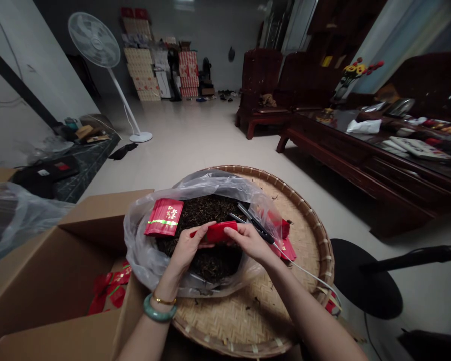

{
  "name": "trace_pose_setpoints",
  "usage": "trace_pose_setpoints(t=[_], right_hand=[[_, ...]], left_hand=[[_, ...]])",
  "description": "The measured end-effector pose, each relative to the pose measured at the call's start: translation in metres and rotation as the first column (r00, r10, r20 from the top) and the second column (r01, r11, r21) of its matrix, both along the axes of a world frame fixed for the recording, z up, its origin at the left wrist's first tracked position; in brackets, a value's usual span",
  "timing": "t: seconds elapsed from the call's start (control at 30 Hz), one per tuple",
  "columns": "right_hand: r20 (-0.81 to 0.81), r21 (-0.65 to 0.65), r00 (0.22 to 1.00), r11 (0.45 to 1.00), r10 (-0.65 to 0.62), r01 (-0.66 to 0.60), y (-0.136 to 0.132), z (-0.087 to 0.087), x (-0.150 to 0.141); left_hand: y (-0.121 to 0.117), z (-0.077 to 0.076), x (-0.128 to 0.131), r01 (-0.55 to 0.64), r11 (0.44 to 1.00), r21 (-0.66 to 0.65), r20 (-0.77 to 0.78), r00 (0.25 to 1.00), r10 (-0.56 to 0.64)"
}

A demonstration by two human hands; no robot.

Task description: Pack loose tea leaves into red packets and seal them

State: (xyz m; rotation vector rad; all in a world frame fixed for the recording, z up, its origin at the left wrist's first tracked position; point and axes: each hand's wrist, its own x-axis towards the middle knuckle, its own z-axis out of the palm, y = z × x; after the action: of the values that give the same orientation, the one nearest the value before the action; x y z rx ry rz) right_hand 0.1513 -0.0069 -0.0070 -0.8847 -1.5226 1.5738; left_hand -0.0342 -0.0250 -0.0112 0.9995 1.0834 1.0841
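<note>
Both my hands hold one small red packet over a clear plastic bag full of dark loose tea leaves. My left hand pinches the packet's left end; a green bangle and a gold bracelet are on that wrist. My right hand grips its right end. A stack of red packets with gold print rests on the tea at the left. A dark hand tool with a white cord lies on the bag's right side. The bag sits on a round woven bamboo tray.
An open cardboard box at the left holds several red packets. A standing fan is at the back left. A dark wooden table and chairs stand at the right. A black round base lies beside the tray.
</note>
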Motion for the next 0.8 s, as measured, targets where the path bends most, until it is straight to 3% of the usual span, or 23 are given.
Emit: trace_pose_setpoints(t=[0.13,0.4,0.5,0.57,0.6,0.67,0.73,0.8], right_hand=[[-0.036,0.013,0.999,0.999,-0.035,0.035,-0.001,0.001,0.001],[-0.168,-0.237,0.968,0.946,0.185,-0.222,-0.008,0.005,0.004],[-0.095,-0.234,0.981,0.954,0.172,-0.190,-0.006,0.003,0.007],[-0.053,-0.212,0.987,0.965,0.149,-0.156,-0.004,0.002,0.007],[-0.036,-0.204,0.990,0.968,0.138,-0.143,-0.003,0.001,0.006],[-0.016,-0.202,0.992,0.972,0.123,-0.124,-0.001,0.002,0.003],[-0.027,-0.212,0.992,0.970,0.119,-0.122,0.000,0.002,-0.003],[-0.065,-0.210,0.989,0.967,0.130,-0.141,-0.001,0.004,-0.011]], left_hand=[[0.000,0.001,0.003,-0.065,0.998,-0.015,0.033,0.997,0.065],[0.000,-0.002,-0.001,0.021,0.999,-0.034,0.053,0.998,-0.019],[0.003,-0.004,-0.007,0.036,0.999,0.035,-0.065,0.997,-0.033],[0.002,-0.005,-0.008,-0.028,0.984,0.175,-0.236,0.969,0.070],[0.000,-0.004,-0.008,-0.075,0.952,0.296,-0.341,0.923,0.178],[-0.005,-0.001,-0.005,-0.062,0.821,0.568,-0.523,0.743,0.418],[-0.011,0.003,-0.001,0.143,0.695,0.705,-0.641,0.549,0.537],[-0.016,0.004,0.002,0.357,0.641,0.680,-0.728,0.438,0.528]])
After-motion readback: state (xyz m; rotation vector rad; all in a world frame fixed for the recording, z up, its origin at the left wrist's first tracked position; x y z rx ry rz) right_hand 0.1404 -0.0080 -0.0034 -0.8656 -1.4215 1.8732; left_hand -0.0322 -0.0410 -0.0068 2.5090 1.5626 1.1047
